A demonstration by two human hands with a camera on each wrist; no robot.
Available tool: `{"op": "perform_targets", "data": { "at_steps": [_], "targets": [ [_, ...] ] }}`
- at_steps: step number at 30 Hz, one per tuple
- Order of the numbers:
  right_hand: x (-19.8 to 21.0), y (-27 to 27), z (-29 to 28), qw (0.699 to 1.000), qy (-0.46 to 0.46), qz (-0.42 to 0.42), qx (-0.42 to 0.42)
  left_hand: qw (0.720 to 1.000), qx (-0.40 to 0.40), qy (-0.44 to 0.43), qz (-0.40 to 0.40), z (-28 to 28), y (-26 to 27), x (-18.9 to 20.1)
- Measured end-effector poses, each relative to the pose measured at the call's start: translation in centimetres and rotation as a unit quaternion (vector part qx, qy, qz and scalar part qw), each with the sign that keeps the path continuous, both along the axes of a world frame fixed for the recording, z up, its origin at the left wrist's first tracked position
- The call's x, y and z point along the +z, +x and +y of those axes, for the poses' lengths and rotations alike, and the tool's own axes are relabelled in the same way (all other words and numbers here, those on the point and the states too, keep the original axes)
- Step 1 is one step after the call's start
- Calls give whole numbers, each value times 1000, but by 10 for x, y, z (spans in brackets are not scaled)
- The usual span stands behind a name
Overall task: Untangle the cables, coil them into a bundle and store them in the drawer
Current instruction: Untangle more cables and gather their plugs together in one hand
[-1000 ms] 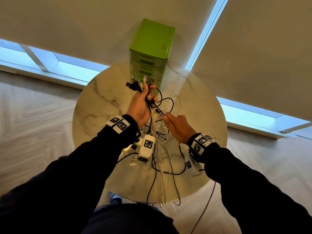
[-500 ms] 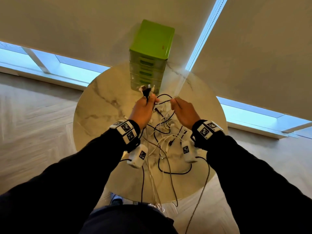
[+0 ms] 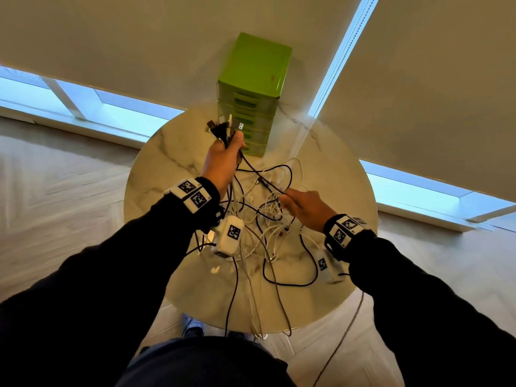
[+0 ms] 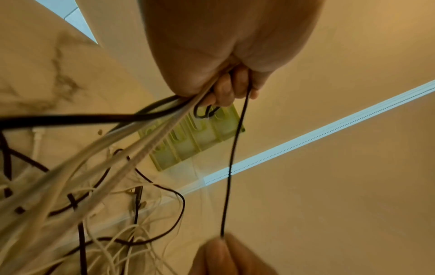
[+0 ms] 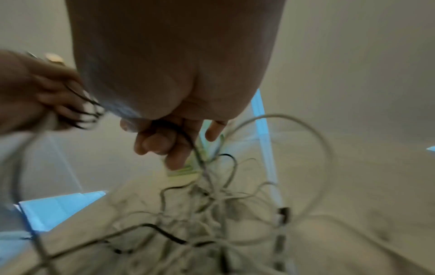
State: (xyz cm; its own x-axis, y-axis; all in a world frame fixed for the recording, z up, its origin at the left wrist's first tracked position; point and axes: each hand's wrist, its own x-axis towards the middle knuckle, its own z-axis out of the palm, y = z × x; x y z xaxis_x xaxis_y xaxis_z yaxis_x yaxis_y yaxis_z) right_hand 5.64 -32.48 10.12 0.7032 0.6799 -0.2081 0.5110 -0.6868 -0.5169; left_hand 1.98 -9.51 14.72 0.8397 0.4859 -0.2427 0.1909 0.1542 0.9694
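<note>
While the left hand (image 3: 223, 160) is raised up over the round marble table (image 3: 156, 169), its fingers are curled tight round a bunch of black and white cables (image 3: 259, 219). The plug ends (image 3: 224, 126) stick up out of the top of that fist. From under the fist the cables hang down and spread into a messy pile on the table, between the two hands and toward the person's body. Some of them droop over the near edge of the table.

The right hand (image 3: 307, 209) is lower and well apart from the left hand. It pinches one thin black cable (image 3: 261, 174) with its thumb and fingers. This cable runs straight from the left fist to the right hand, pulled tight between them. In the left wrist view the same thin black cable (image 4: 231, 161) goes from the curled fingers (image 4: 226, 91) down to the tips of the right hand (image 4: 226, 258).

Just past the left hand stands a green drawer box (image 3: 252, 88) at the far side of the table. All its drawers look pushed in. Both arms wear dark sleeves (image 3: 111, 275) and wristbands with square black and white marks (image 3: 194, 194).
</note>
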Motion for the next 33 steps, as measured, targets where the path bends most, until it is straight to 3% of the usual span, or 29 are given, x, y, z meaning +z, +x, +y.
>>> {"op": "perform_targets", "data": {
  "at_steps": [5, 9, 13, 16, 19, 22, 26, 33],
  "targets": [
    [-25, 22, -44, 998, -35, 36, -44, 997, 52, -35, -43, 18, -6, 8],
    [-30, 31, -44, 992, -108, -14, -55, 997, 64, 24, -22, 23, -11, 3],
    [1, 23, -11, 997, 28, 35, -71, 993, 34, 109, -4, 14, -16, -1],
    [22, 13, 5, 996, 58, 56, -49, 992, 19, 123, -6, 2, -16, -4],
    [40, 0, -5, 981, 124, 121, -86, 993, 5, 122, 2, -10, -10, -6],
    [57, -15, -35, 957, 190, 197, -94, 990, -38, 135, 2, -27, -2, -8],
    [64, -33, -69, 956, 101, 260, -88, 985, -90, 146, 5, -62, 8, -8],
    [54, -73, -117, 956, 80, 233, -159, 955, -262, 141, -23, -148, 8, 2]
  ]
}}
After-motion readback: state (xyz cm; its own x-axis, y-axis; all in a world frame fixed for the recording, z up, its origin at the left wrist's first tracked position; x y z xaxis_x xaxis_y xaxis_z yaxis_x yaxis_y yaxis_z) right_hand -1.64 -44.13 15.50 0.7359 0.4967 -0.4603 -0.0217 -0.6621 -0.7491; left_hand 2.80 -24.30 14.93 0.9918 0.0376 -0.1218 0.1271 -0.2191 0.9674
